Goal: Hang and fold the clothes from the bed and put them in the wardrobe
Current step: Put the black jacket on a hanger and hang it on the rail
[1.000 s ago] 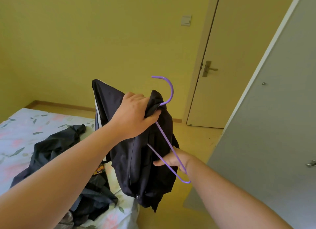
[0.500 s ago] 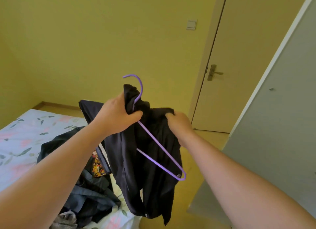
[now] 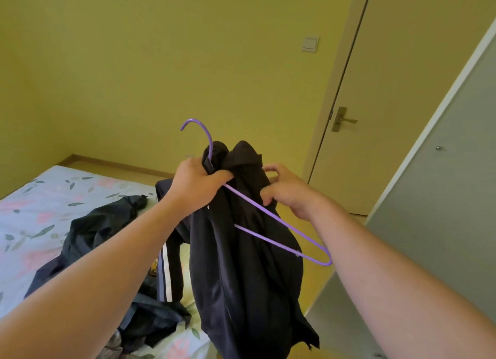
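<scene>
A black garment (image 3: 247, 272) hangs bunched in front of me, half threaded on a purple wire hanger (image 3: 279, 224). My left hand (image 3: 196, 181) grips the hanger's neck together with the garment's top, the hook pointing up and left. My right hand (image 3: 287, 189) pinches the dark fabric by the hanger's right arm. The hanger's right shoulder loop sticks out bare at lower right. More dark clothes (image 3: 102, 230) lie heaped on the floral bed (image 3: 35, 208) at left. The grey wardrobe door (image 3: 440, 211) stands at right.
A cream room door (image 3: 408, 90) with a lever handle (image 3: 342, 119) is shut behind the garment. A light switch (image 3: 310, 44) sits on the yellow wall. Yellow floor runs between the bed and the wardrobe.
My right hand rose from the hanger's lower part to the garment's top and now pinches the fabric there. The hanger's hook swung left; the garment lifted slightly.
</scene>
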Demonstrator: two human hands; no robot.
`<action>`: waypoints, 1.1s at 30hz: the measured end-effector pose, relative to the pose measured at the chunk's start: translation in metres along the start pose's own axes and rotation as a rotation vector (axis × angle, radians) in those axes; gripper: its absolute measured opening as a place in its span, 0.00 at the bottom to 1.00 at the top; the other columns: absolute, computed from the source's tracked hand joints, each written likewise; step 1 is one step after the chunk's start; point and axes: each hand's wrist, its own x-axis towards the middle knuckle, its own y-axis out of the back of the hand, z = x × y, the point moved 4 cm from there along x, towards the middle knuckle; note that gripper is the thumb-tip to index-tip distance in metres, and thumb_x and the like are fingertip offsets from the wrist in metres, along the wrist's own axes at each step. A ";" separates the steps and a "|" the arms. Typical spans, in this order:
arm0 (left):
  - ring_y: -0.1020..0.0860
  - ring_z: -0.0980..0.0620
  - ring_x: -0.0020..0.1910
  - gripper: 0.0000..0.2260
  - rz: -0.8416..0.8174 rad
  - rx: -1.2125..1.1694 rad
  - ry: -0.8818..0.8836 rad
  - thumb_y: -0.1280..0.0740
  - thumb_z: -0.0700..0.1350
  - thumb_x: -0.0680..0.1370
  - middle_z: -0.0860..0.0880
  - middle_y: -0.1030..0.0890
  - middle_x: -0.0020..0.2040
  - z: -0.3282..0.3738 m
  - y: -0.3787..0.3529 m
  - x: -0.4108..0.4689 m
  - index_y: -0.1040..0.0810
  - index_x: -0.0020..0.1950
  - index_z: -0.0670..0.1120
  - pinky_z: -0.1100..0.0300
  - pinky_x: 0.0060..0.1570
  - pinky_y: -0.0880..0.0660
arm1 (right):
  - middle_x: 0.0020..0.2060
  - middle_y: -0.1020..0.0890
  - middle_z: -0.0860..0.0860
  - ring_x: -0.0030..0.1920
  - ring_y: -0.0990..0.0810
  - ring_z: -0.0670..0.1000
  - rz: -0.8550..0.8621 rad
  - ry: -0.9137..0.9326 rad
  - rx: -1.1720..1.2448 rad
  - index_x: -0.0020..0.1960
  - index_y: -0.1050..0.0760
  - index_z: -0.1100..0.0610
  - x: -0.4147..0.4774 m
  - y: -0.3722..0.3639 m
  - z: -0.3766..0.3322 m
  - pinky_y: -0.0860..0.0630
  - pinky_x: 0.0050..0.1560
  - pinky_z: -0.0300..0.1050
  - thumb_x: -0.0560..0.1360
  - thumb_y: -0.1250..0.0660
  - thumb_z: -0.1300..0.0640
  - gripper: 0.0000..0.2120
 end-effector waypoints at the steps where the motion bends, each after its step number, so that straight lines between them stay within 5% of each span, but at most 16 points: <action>1: 0.33 0.59 0.21 0.18 0.016 -0.024 -0.009 0.27 0.43 0.76 0.56 0.32 0.20 0.002 0.002 0.000 0.31 0.30 0.45 0.69 0.21 0.38 | 0.53 0.18 0.49 0.55 0.21 0.52 -0.034 -0.079 -0.036 0.67 0.29 0.49 0.000 0.001 0.015 0.26 0.49 0.46 0.59 0.27 0.62 0.37; 5: 0.29 0.57 0.26 0.13 0.033 -0.046 -0.063 0.27 0.45 0.76 0.53 0.28 0.26 0.013 0.011 0.002 0.24 0.38 0.38 0.67 0.26 0.34 | 0.57 0.15 0.47 0.58 0.17 0.49 -0.229 -0.184 0.110 0.65 0.21 0.53 -0.001 -0.011 0.055 0.21 0.54 0.45 0.70 0.22 0.49 0.25; 8: 0.29 0.54 0.28 0.16 0.063 0.020 -0.052 0.27 0.48 0.76 0.47 0.27 0.29 0.009 0.021 0.006 0.24 0.41 0.35 0.64 0.28 0.33 | 0.50 0.12 0.49 0.52 0.14 0.48 -0.093 -0.108 0.190 0.59 0.18 0.56 0.002 -0.015 0.051 0.20 0.56 0.46 0.75 0.26 0.46 0.18; 11: 0.26 0.45 0.31 0.17 0.127 0.120 -0.029 0.27 0.50 0.76 0.39 0.25 0.32 -0.003 0.036 0.010 0.24 0.42 0.36 0.53 0.32 0.31 | 0.43 0.12 0.47 0.44 0.13 0.48 0.068 -0.069 0.017 0.53 0.17 0.53 0.004 -0.005 0.030 0.19 0.48 0.44 0.75 0.27 0.43 0.15; 15: 0.25 0.48 0.30 0.18 0.265 0.345 0.016 0.27 0.57 0.75 0.47 0.25 0.30 -0.025 0.054 0.015 0.28 0.37 0.46 0.59 0.28 0.34 | 0.43 0.16 0.44 0.42 0.19 0.47 0.372 0.122 -0.170 0.46 0.22 0.46 0.002 0.013 -0.012 0.25 0.39 0.43 0.73 0.26 0.43 0.09; 24: 0.30 0.54 0.27 0.21 0.517 0.650 0.010 0.34 0.66 0.76 0.53 0.28 0.30 -0.032 0.075 0.016 0.28 0.45 0.47 0.62 0.26 0.39 | 0.37 0.27 0.48 0.33 0.29 0.48 0.631 0.277 -0.859 0.50 0.31 0.55 -0.013 0.005 -0.071 0.38 0.28 0.44 0.81 0.40 0.37 0.20; 26: 0.31 0.55 0.26 0.23 0.542 0.688 0.014 0.36 0.68 0.77 0.53 0.29 0.29 -0.032 0.074 0.014 0.28 0.47 0.47 0.62 0.25 0.40 | 0.36 0.26 0.48 0.34 0.26 0.50 0.578 0.291 -0.752 0.48 0.30 0.56 -0.016 -0.001 -0.080 0.36 0.30 0.44 0.81 0.42 0.37 0.22; 29: 0.30 0.55 0.27 0.24 0.504 0.690 0.026 0.38 0.70 0.77 0.53 0.27 0.31 -0.030 0.065 0.012 0.27 0.49 0.48 0.61 0.25 0.38 | 0.40 0.18 0.55 0.43 0.18 0.58 0.318 0.340 -0.264 0.47 0.23 0.59 -0.020 -0.028 -0.087 0.23 0.40 0.51 0.81 0.38 0.39 0.22; 31: 0.28 0.54 0.29 0.24 0.454 0.617 0.035 0.37 0.70 0.76 0.53 0.25 0.32 -0.031 0.059 0.013 0.28 0.48 0.48 0.59 0.26 0.36 | 0.49 0.15 0.59 0.51 0.16 0.61 0.109 0.311 0.060 0.51 0.20 0.59 -0.022 -0.046 -0.086 0.19 0.55 0.61 0.80 0.35 0.43 0.18; 33: 0.25 0.52 0.31 0.23 0.392 0.493 0.039 0.36 0.69 0.76 0.52 0.23 0.34 -0.032 0.056 0.015 0.28 0.45 0.48 0.58 0.28 0.34 | 0.49 0.14 0.55 0.51 0.15 0.56 -0.095 0.282 0.200 0.52 0.19 0.53 -0.022 -0.055 -0.082 0.20 0.55 0.58 0.78 0.33 0.49 0.09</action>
